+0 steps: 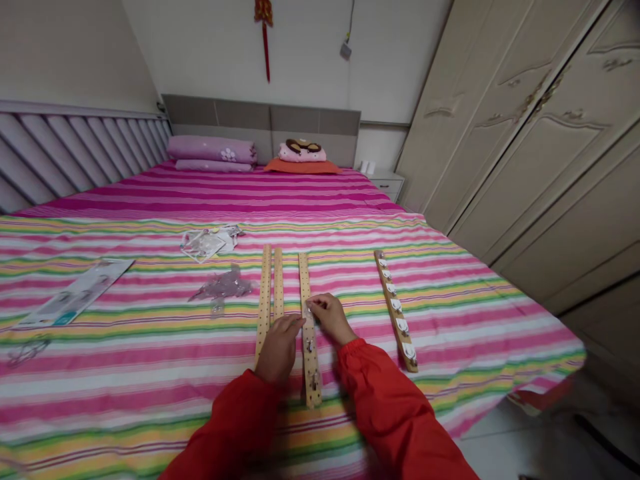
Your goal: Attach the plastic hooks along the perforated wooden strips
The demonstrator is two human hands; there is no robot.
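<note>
A perforated wooden strip [312, 363] lies lengthwise on the striped bedcover before me. Small metal hooks [310, 346] on clear backings sit along its near part. My right hand [331, 318] is closed in a pinch on a small clear-backed hook [309, 309] against the strip's middle. From the other side, my left hand [279, 348] has its fingers drawn together, the tips at the strip's left edge just below that hook. Two more perforated strips, one a wooden strip [264, 300] and the other a shorter-looking strip [279, 283], lie left, partly behind my left hand.
On the right lies a wooden strip with several white hooks [397, 305]. Clear plastic pieces [225, 285], crumpled packaging [213, 241] and a long flat pack [77, 293] are spread leftward on the bedcover [150, 380]. A wardrobe [500, 133] stands at the right.
</note>
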